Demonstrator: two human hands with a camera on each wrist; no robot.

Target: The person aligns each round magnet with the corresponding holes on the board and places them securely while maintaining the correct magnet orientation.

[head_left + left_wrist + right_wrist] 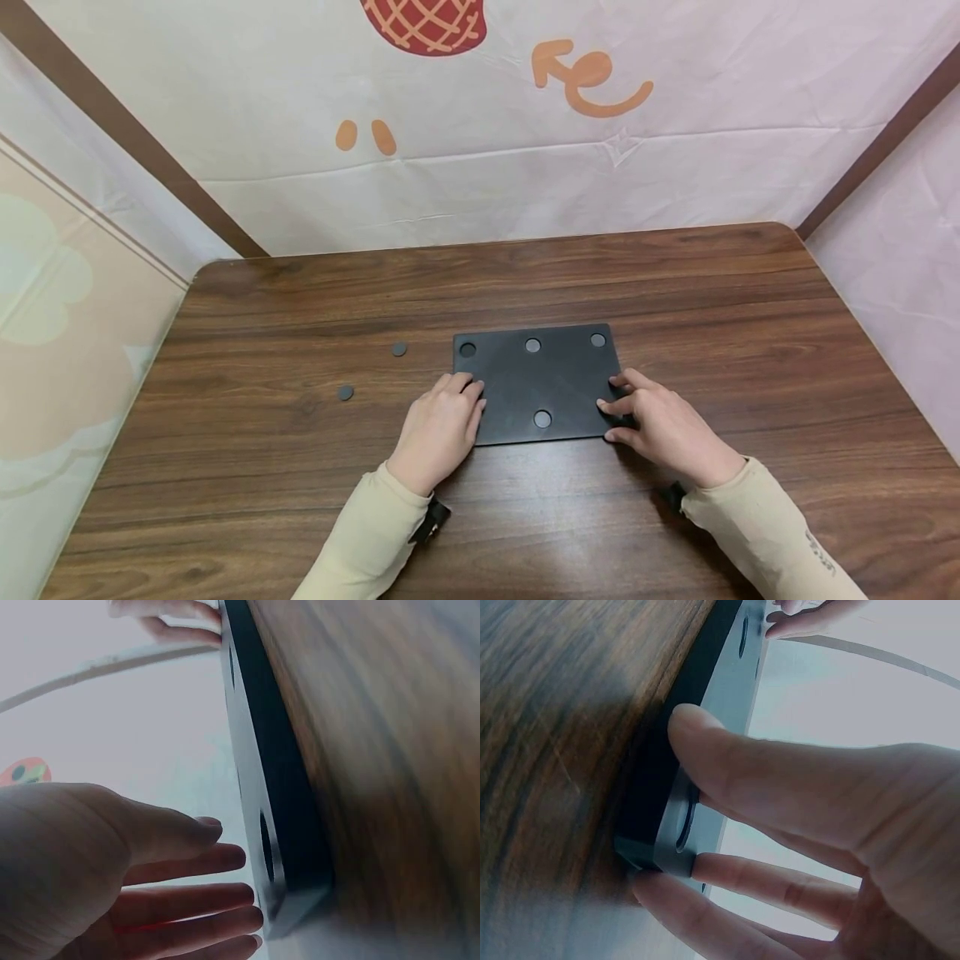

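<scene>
A thin black rectangular board (540, 375) with round recesses lies on the wooden table. Lighter grey discs show in its far-middle, far-right and near-middle recesses; the far-left recess (467, 350) looks dark. My left hand (442, 429) is over the board's left side, hiding its near-left corner. In the left wrist view its fingers are extended, fingertips close to the top face. My right hand (667, 425) holds the near-right corner, thumb (705, 742) against the near edge and fingers at the top and right edge. That hand mostly covers the corner's recess in the head view.
Two small dark grey discs lie left of the board, one nearer to it (399, 349) and one farther left (345, 392). A printed cloth (525, 183) hangs behind the wooden table (300, 467), with more cloth at both sides.
</scene>
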